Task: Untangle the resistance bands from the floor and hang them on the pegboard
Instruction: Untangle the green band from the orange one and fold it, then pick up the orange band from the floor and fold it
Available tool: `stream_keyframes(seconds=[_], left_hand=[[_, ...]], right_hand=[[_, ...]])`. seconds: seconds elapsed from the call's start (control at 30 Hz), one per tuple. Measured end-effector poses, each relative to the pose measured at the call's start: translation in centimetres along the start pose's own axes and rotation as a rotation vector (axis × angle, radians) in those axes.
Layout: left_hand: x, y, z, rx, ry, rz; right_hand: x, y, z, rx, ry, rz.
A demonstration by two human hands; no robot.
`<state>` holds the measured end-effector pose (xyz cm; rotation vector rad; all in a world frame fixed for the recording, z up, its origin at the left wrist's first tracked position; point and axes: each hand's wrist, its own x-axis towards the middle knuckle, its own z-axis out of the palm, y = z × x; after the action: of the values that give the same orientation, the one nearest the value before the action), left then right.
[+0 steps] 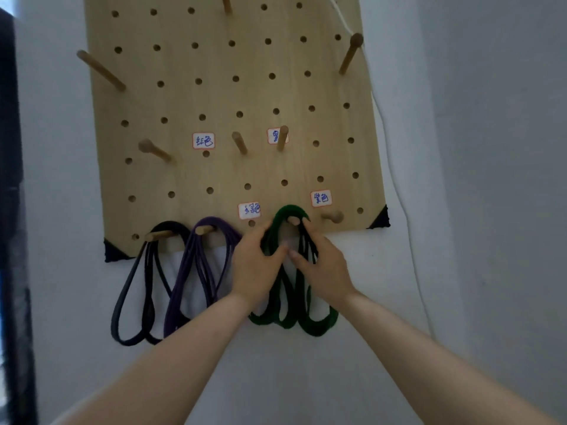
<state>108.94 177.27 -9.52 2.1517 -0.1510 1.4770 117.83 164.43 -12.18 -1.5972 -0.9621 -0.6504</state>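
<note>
Pegboard top: the pegboard (pixel 214 96) runs past the upper picture edge; its topmost peg (pixel 226 3) is cut short there.
Green band: on the pegboard's bottom row, the green band (pixel 290 209) passes behind the left hand (pixel 254 268) and the right hand (pixel 323 268); the strands there cannot be counted.
Purple band: just left of that, the lower right loops of the purple band (pixel 187 259) are hidden by the left forearm.
Mid-board label: the label (pixel 272 137) is half covered by a peg; its writing is unreadable.
Dark strip: well left of the pegboard, the dark strip (pixel 12 210) is blurred and cut by the edge; what it is, no telling.
White cord: right of the pegboard, the white cord (pixel 387 148) leaves at the top edge.
</note>
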Motion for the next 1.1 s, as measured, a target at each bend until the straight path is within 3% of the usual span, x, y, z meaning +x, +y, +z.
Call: stream_keyframes(seconds=[0.1, 0.27, 0.37, 0.73, 0.93, 1.1], left_hand=[[-2.4, 0.6, -1.9, 0.089, -0.044, 0.02], [-7.5, 2.2, -5.4, 0.028, -0.206, -0.056], [-11.9, 2.3, -7.2, 0.0, -0.34, -0.058], [-36.5, -4.7, -8.8, -0.124, -0.7, -0.53], [-52.4, -7.6, -8.3, -0.064, -0.833, -0.785], [-64.1, -8.5, -7.5, 0.001, -0.995, -0.97]], right_hand=[[-2.3, -1.6, -1.6, -0.084, 0.065, 0.052], [-7.6, -3.4, -3.7, -0.079, 0.079, 0.026], [-11.6, -3.5, -4.0, -0.032, 0.004, 0.047], [-31.0, 5.6, 1.1, -0.129, -0.85, 0.334], [-42.1, 9.7, 5.5, -0.229, -1.187, 0.458], [-52.1, 12.7, 8.3, -0.305, -1.362, 0.529]])
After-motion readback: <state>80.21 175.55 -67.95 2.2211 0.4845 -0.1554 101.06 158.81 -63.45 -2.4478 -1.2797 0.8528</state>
